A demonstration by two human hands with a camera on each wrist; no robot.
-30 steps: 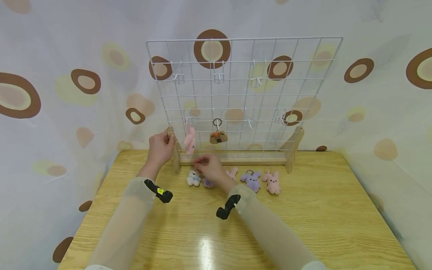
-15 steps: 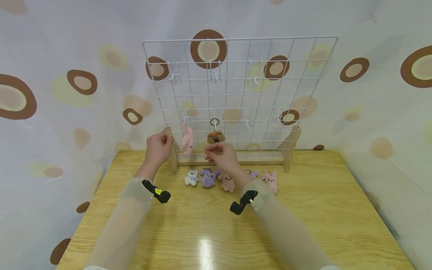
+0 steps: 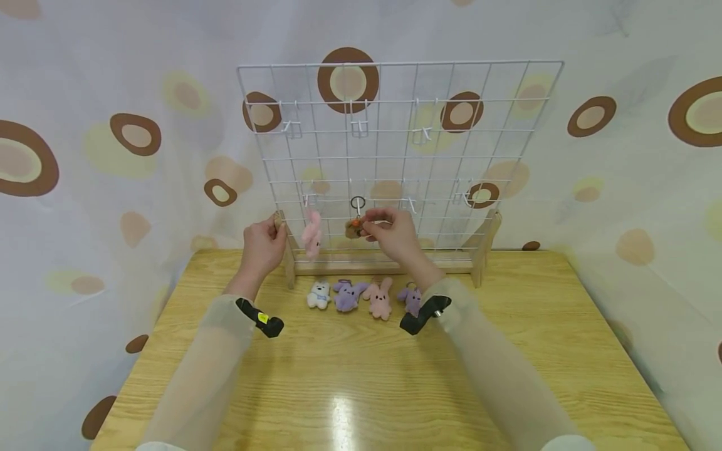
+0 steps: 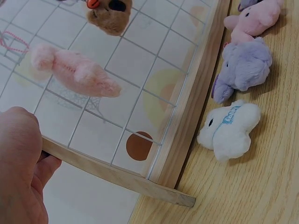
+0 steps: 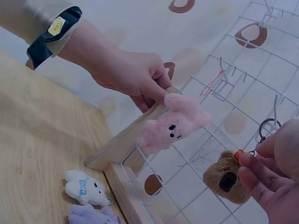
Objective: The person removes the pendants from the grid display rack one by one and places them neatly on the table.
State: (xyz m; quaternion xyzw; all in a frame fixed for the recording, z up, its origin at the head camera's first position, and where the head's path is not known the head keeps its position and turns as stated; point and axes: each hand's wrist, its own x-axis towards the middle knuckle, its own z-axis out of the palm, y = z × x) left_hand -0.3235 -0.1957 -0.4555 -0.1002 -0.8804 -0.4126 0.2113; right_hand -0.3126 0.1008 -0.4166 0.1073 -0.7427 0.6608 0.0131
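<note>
My left hand [image 3: 264,249] grips the wooden side post [image 4: 103,170] of a white wire grid rack [image 3: 395,156]. A brown plush bear-head keychain [image 5: 229,179] with an orange bell [image 5: 239,156] hangs by its dark ring [image 5: 267,128] on a hook of the rack. My right hand [image 3: 395,233] pinches this keychain at its short chain, beside the bell, its fingertips overlapping the bear's edge. To the left, a pink plush rabbit [image 5: 175,123] dangles from another hook by a pink bead cord [image 5: 212,83], between my two hands.
On the wooden table [image 3: 350,363] before the rack lie a white plush bear [image 3: 319,294], a purple plush [image 3: 348,295], a pink rabbit plush [image 3: 380,299] and another purple plush [image 3: 410,298], partly behind my right wrist. More white hooks [image 3: 359,127] sit higher on the grid. A patterned cloth hangs behind.
My right hand has risen from the row of plush toys on the table, moving right and up to the hanging brown bear keychain. My left hand stays on the post.
</note>
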